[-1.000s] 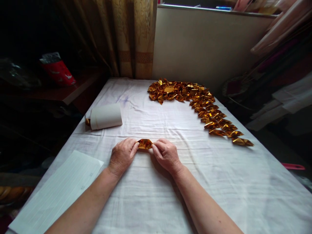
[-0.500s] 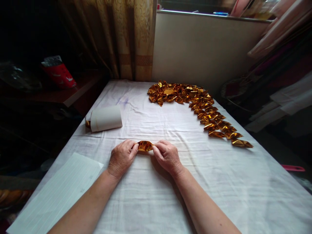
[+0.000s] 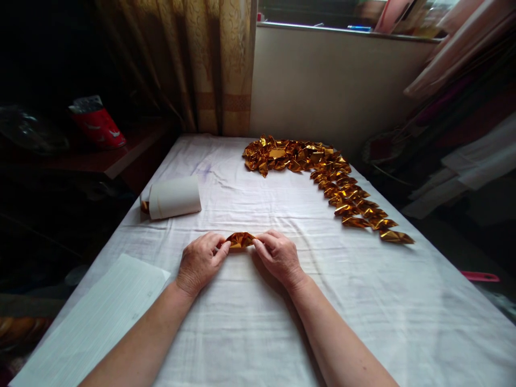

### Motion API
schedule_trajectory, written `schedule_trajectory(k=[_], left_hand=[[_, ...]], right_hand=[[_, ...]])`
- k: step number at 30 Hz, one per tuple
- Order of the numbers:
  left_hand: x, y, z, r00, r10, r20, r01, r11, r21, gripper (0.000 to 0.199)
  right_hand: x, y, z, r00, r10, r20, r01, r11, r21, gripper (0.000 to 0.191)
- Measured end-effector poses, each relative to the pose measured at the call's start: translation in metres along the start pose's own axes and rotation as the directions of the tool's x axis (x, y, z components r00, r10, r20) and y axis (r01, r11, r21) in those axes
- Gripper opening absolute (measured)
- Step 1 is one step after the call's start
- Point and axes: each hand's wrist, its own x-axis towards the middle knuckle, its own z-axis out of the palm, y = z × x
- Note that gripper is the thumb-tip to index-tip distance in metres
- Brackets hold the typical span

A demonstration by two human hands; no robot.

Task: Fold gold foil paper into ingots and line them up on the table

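Between my two hands is a folded gold foil paper piece (image 3: 241, 241), curved like a small boat. My left hand (image 3: 202, 259) pinches its left end with thumb and fingers. At its right end, my right hand (image 3: 279, 257) pinches it the same way. The fingertips partly cover both ends. Many similar gold foil pieces (image 3: 298, 156) lie heaped at the far side of the table, and a row of them trails down the right side to a single piece (image 3: 397, 237) nearest me.
A white curled card roll (image 3: 175, 198) with gold foil showing at its left end lies at the left. Nearer me is a lined paper sheet (image 3: 97, 317). Everything rests on a white tablecloth (image 3: 250, 333). A red container (image 3: 99, 128) stands on a dark side table.
My hands stay nearly in place on the gold foil piece, the left thumb and fingers shifting slightly at its end. The whole view has moved a little.
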Motion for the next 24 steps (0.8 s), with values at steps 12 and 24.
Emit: schedule_trajectory(k=[12, 24], left_hand=[[0.0, -0.001, 0.0, 0.999, 0.032, 0.001, -0.032, 0.999, 0.001, 0.027], [0.0, -0.007, 0.003, 0.997, 0.053, -0.051, -0.054, 0.998, -0.015, 0.031]], right_hand=[[0.003, 0.025, -0.016, 0.993, 0.06, -0.104, -0.071, 0.991, -0.111, 0.022], [-0.031, 0.139, -0.117, 0.833, 0.279, -0.478, -0.427, 0.873, -0.236, 0.036]])
